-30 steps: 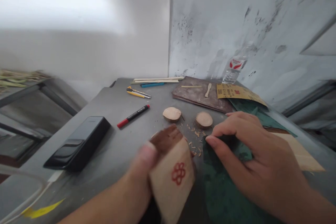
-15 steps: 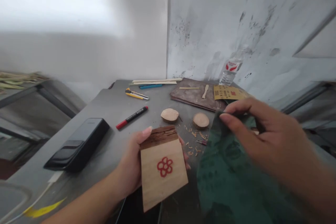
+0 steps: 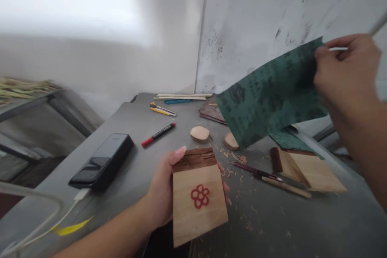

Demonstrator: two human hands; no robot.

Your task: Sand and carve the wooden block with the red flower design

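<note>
Pale stained wall (image 3: 256, 16) above a grey bench (image 3: 121, 129): your right hand (image 3: 344, 68) holds the green sandpaper (image 3: 272, 96) up clear of the bench.

Your right fingers (image 3: 325, 50) pinch the sheet's upper edge with the arm raised, and the sheet slants down across the wood slice (image 3: 231, 142). Your left hand (image 3: 165, 195) stays low, palm toward you, its fingers curled behind the wooden block (image 3: 199, 209), thumb on the block's bark edge, red flower mark facing you. To the right on the bench, shavings lie around a thin knife (image 3: 256, 171) and a second wooden piece (image 3: 311, 171); a red marker (image 3: 158, 134) and black phone (image 3: 101, 161) sit left.
</note>
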